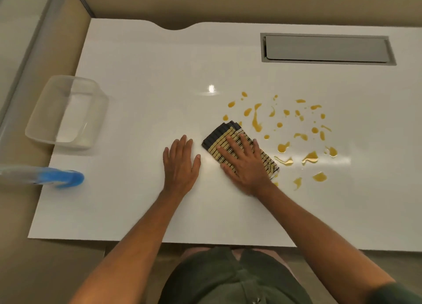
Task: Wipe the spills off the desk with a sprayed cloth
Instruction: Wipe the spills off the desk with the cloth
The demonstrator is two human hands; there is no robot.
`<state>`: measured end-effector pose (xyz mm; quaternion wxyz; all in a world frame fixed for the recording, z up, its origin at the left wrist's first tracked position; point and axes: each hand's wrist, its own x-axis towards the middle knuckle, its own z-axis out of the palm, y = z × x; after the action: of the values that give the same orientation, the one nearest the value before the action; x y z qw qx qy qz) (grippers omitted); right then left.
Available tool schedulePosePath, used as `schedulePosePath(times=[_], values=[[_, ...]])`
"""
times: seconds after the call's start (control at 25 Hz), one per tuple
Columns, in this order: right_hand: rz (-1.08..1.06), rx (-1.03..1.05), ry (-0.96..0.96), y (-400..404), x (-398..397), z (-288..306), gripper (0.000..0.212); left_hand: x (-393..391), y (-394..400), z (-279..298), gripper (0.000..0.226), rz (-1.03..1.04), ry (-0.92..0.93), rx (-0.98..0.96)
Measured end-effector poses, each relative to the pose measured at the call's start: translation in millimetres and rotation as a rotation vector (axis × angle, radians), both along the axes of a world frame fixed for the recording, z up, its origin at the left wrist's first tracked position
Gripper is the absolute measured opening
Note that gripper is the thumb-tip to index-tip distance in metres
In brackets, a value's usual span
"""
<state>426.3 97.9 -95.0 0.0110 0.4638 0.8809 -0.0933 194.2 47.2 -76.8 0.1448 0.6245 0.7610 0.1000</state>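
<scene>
fingers (233,143) of right hand (243,164) spread flat, pressing folded yellow-and-black striped cloth (230,141) underneath (orange spills (296,134) just right); left hand (180,162) flat on white desk (137,98).

The cloth (237,149) is a folded rectangle, striped in yellow and dark navy, lying flat on the white surface (137,98) and angled so that its far end points up and to the left. It sits at the left edge of the spills (294,132), its near right corner touching a few of the drops. The spills are amber-yellow liquid, scattered as many separate drops, streaks and small puddles across the right-centre of the surface, the larger glossy puddles lying nearer the front. The spray bottle (54,178) lies blurred at the left edge, blue at its visible end.
</scene>
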Motion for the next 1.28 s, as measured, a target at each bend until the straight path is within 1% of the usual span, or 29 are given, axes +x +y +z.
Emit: schedulePosePath(times=[0.16,0.28,0.36,0.48,0.6,0.68,0.76,0.8,0.88,0.96,1.04,1.08,1.16,1.2,1.28], values=[[-0.256,-0.036,0.019,87,-14,4,0.057,-2,23,-16,0.057,-0.056,0.124,0.038],[-0.297,-0.015,0.017,107,-24,3,0.059,-2,28,-24,0.059,-0.056,0.186,0.068],[-0.271,-0.004,0.028,86,-25,1,0.058,-3,28,-26,0.059,-0.065,0.198,0.076],[-0.214,-0.002,0.047,17,-16,-4,0.058,-3,41,-23,0.059,-0.048,0.159,0.060],[-0.154,-0.006,0.029,-55,15,-16,0.059,1,74,-19,0.059,-0.034,0.112,0.056],[-0.108,-0.014,-0.013,-68,36,-18,0.059,3,87,-20,0.060,-0.035,0.143,0.062],[-0.092,-0.003,-0.034,-48,46,-17,0.059,3,88,-25,0.060,-0.028,0.175,0.085],[-0.126,0.005,-0.032,-30,48,-15,0.058,3,87,-28,0.060,-0.029,0.186,0.098],[-0.282,0.017,-0.022,22,48,-10,0.058,3,86,-31,0.060,-0.024,0.200,0.119],[-0.486,0.035,0.004,87,40,-4,0.058,4,88,-34,0.060,-0.014,0.209,0.127],[-0.598,0.019,0.031,138,16,2,0.058,4,88,-35,0.060,-0.017,0.225,0.127],[-0.595,0.008,0.032,151,-2,4,0.058,3,88,-35,0.060,-0.018,0.232,0.126],[-0.496,0.003,0.042,143,-31,5,0.059,3,89,-33,0.060,-0.023,0.224,0.110],[-0.420,0.008,0.047,124,-40,4,0.059,3,89,-32,0.060,-0.023,0.217,0.104],[-0.293,0.010,0.067,59,-39,-1,0.058,4,88,-28,0.057,-0.015,0.199,0.105]])
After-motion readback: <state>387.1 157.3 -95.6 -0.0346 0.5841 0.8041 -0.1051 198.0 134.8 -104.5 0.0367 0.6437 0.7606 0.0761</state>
